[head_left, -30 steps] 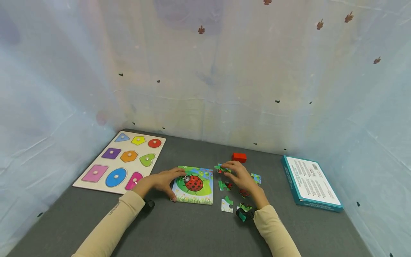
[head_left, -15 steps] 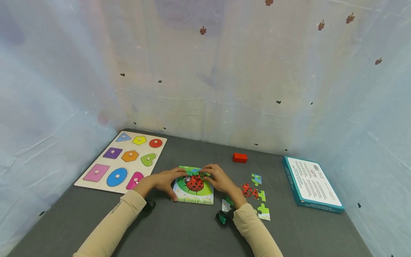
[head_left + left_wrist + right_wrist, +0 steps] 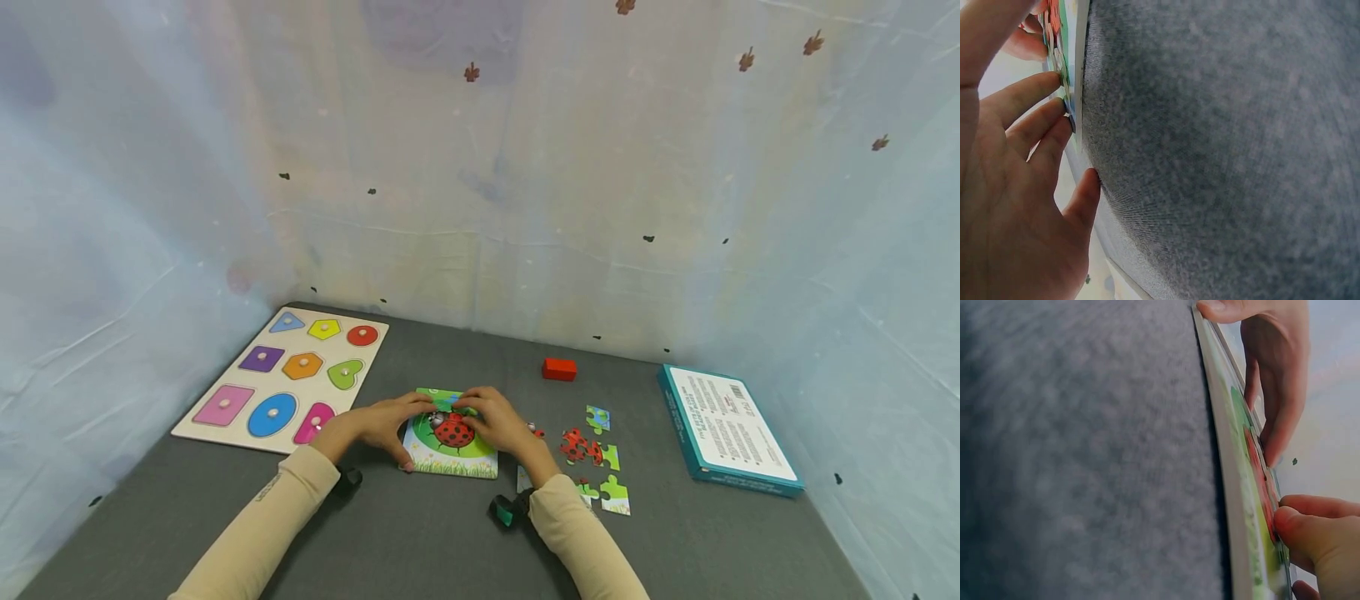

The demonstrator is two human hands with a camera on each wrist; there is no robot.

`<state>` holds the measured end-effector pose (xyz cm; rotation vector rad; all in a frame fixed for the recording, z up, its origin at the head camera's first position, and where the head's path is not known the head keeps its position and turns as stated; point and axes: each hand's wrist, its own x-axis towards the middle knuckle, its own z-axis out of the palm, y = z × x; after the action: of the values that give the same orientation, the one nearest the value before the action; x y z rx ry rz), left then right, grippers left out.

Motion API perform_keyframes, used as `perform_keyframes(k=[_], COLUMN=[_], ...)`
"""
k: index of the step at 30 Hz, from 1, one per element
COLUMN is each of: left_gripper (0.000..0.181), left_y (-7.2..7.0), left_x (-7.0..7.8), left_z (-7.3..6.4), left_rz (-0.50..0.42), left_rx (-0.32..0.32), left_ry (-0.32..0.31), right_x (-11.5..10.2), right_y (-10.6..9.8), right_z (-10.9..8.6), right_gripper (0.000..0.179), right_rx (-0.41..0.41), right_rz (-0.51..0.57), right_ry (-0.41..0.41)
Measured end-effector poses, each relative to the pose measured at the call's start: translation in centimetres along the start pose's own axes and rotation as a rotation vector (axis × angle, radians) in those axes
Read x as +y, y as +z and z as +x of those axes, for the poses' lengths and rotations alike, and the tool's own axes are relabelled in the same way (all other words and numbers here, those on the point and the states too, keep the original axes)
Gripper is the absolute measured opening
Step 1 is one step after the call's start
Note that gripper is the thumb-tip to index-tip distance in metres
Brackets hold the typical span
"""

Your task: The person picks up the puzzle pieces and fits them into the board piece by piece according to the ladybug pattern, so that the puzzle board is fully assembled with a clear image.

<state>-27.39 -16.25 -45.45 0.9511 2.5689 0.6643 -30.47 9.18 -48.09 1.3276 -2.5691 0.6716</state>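
Note:
A square ladybug puzzle board (image 3: 450, 468) lies on the dark table. My left hand (image 3: 378, 423) spans its left side, thumb at the near left corner and fingertips resting on the upper left part. In the left wrist view those fingers (image 3: 1034, 94) are nearly straight. My right hand (image 3: 498, 421) pinches a puzzle piece (image 3: 467, 412) over the upper right of the ladybug picture, its fingertips hiding most of it. The right wrist view shows thumb and finger right at the board's surface. Several loose puzzle pieces (image 3: 574, 444) lie right of the board, some partly behind my right wrist.
A wooden shape board (image 3: 255, 408) with knobbed coloured shapes lies at the left, close to my left forearm. Behind the loose pieces is a red block (image 3: 559, 369). A teal and white box (image 3: 731, 425) lies at the right. Patterned sheeting rises behind the table.
My right hand has carried the puzzle piece left from among the loose pieces onto the board, then shifted slightly further left. My left hand has stayed at the board.

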Motion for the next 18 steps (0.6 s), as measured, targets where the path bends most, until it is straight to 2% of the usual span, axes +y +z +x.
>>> perform_keyframes(k=[18], left_gripper=[0.096], left_y=[0.26], left_x=[0.07], left_z=[-0.03], left_rz=[-0.019], left_rx=[0.016], left_ry=[-0.022], right_x=[-0.11], right_y=[0.44], right_z=[0.53], right_gripper=[0.026], right_rx=[0.020], right_rz=[-0.053], right_ry=[0.006])
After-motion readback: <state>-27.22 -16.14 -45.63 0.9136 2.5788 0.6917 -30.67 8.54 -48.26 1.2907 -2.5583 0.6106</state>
